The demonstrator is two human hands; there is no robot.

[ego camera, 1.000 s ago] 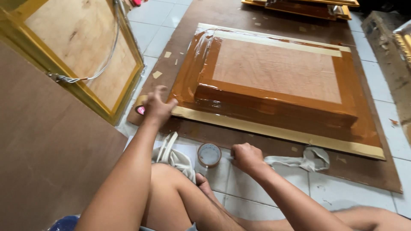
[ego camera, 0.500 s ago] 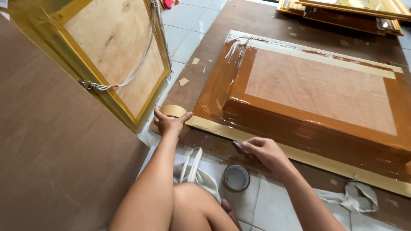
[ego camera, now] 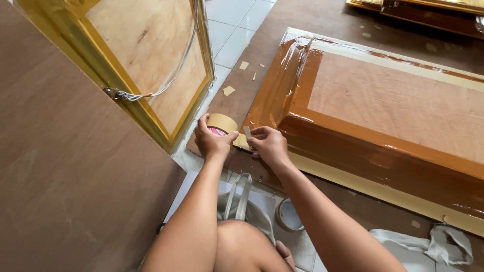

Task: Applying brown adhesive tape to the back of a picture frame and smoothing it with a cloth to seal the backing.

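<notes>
Nearest the camera, a bent knee (ego camera: 237,247) is seen between the two forearms, with a pale cloth bag (ego camera: 244,209) lying on the tiled floor (ego camera: 229,30) beneath it and a second roll of tape (ego camera: 288,216) set flat just beside the right forearm; a crumpled white rag (ego camera: 433,244) lies further right, on the brown board (ego camera: 302,20). Beyond these, the left hand (ego camera: 210,137) is curled around a roll of tan tape (ego camera: 222,124), fingers closed over its rim so that the roll is held upright at the near left corner of the wrapped panel (ego camera: 393,106). The right hand (ego camera: 269,143) is pinched shut on a small blade-like cutter (ego camera: 247,132), held touching the strip that runs from the roll to the panel's tan-taped lower edge (ego camera: 363,186). The step in hand is judged to be the severing of the strip at the corner, the edge band having been laid along the near side. For the next move, the strip would need to be kept taut by the left hand while the blade is drawn across it close to the corner, and the freed end pressed flat without the glossy brown wrap being nicked. Farther off, a gold-edged frame back (ego camera: 146,55) with a hanging wire (ego camera: 166,85) is leaned at the left, and more frames (ego camera: 428,12) are stacked at the far right.
</notes>
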